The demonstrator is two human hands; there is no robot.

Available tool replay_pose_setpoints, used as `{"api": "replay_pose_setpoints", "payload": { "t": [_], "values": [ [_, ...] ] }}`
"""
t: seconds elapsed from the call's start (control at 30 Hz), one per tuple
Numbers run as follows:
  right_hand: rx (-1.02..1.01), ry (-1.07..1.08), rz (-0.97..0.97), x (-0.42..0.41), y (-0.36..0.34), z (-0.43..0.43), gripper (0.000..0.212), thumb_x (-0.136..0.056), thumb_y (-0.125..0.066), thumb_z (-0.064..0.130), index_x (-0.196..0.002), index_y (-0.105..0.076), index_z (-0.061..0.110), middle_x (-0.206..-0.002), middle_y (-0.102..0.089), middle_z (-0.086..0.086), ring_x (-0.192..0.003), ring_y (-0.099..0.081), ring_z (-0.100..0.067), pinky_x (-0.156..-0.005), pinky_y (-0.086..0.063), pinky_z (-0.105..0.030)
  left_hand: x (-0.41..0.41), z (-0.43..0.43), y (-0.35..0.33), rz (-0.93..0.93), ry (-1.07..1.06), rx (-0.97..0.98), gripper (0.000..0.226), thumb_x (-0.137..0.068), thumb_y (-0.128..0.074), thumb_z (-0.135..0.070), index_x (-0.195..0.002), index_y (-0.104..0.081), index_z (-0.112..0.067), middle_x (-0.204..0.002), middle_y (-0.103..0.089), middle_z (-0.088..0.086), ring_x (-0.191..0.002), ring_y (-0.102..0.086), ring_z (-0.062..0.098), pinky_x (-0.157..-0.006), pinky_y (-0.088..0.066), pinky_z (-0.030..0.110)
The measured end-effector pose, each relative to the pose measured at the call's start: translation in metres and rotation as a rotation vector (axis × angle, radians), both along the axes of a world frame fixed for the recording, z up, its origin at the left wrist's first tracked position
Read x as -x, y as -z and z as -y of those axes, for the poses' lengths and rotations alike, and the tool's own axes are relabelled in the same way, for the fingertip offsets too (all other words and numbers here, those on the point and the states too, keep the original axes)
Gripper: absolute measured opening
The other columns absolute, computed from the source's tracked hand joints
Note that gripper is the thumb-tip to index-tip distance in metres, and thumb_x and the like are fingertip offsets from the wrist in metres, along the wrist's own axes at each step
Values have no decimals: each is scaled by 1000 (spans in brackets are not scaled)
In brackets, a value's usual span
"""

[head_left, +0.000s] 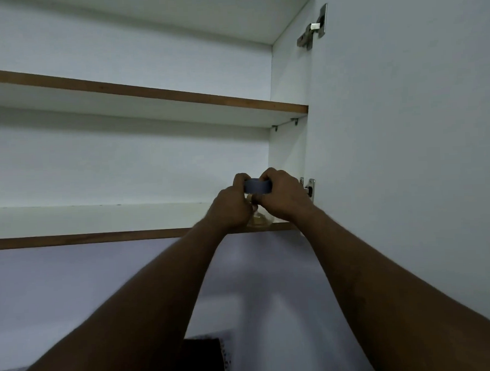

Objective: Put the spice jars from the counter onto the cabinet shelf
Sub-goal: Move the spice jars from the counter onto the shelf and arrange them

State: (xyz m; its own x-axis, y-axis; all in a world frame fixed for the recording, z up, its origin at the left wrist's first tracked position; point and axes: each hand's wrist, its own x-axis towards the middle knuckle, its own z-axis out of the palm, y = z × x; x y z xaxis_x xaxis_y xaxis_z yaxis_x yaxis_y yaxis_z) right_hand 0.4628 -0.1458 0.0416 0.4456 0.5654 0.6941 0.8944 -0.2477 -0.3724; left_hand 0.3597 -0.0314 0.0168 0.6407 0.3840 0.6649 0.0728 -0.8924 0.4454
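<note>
A clear spice jar (259,220) with a blue-grey lid (255,186) stands at the right end of the lower cabinet shelf (98,218), close to the cabinet's right wall. Both my hands are wrapped around it. My left hand (233,203) grips the jar's left side, and my right hand (281,194) holds the lid and the right side. Most of the glass body is hidden by my fingers; only its pale base shows above the shelf's brown front edge.
The upper shelf (154,105) runs above with a brown edge. The open cabinet door (406,148) stands at the right on two metal hinges (313,28). A pale wall lies below the cabinet, with a dark object (203,355) at the bottom.
</note>
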Motion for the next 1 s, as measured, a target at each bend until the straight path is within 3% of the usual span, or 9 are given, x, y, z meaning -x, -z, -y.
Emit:
{"api": "replay_pose_setpoints", "payload": {
  "t": [0.13,0.27,0.4,0.53,0.67,0.77,0.87,1.0],
  "values": [
    [75,100,118,-22,2,-12,38,-82,-74,37,-114,-63,20,-108,-60,-3,-92,-61,-23,-78,-51,-36,-31,-11,10,76,-29,44,70,-94,-60,-18,-155,-26,-18,-127,-63,14,-108,-63,32,-90,-50,40],
    [161,207,187,-41,4,-18,42,-88,-70,42,-121,-58,19,-117,-59,-5,-100,-63,-25,-83,-53,-40,-52,-17,20,20,-89,80,87,-92,-63,-24,-160,-9,-24,-111,-70,9,-99,-67,30,-83,-53,41],
    [207,249,170,-56,3,-27,46,-88,-69,32,-128,-55,14,-125,-59,-9,-110,-61,-29,-91,-53,-42,-75,-21,18,-116,-201,120,83,-88,-63,-38,-155,-15,-34,-122,-67,5,-107,-65,32,-87,-51,41],
    [213,273,160,-64,8,-35,55,-88,-68,30,-137,-49,12,-133,-53,-11,-114,-60,-34,-92,-53,-43,-86,-25,19,-180,-198,96,83,-86,-64,-42,-154,-18,-29,-122,-68,5,-107,-66,31,-88,-52,43],
    [165,290,145,-62,19,-38,79,-94,-63,42,-159,-26,15,-164,-27,-14,-129,-54,-39,-100,-50,-47,-90,-28,20,-260,-202,65,95,-88,-66,-38,-159,-6,-25,-128,-66,10,-111,-64,31,-91,-52,44],
    [62,311,172,-48,29,-35,81,-99,-58,44,-163,-15,20,-171,-11,-10,-129,-57,-36,-97,-51,-45,-82,-28,13,-269,-130,155,112,-83,-76,-40,-161,2,-25,-143,-56,11,-124,-58,31,-98,-48,43],
    [-100,267,242,-26,44,-26,60,-98,-57,32,-153,-38,17,-162,-34,-7,-112,-66,-32,-84,-57,-44,-58,-21,20,-112,-118,121,108,-72,-83,-35,-159,-19,-21,-139,-57,8,-122,-59,28,-93,-49,38],
    [-229,141,227,17,81,-14,38,-90,-67,26,-126,-60,16,-129,-58,-3,-92,-67,-26,-70,-57,-42,-5,-11,49,165,-146,-21,46,-81,-72,-16,-125,-60,-20,-108,-68,-2,-99,-66,17,-80,-51,29]
  ]
}}
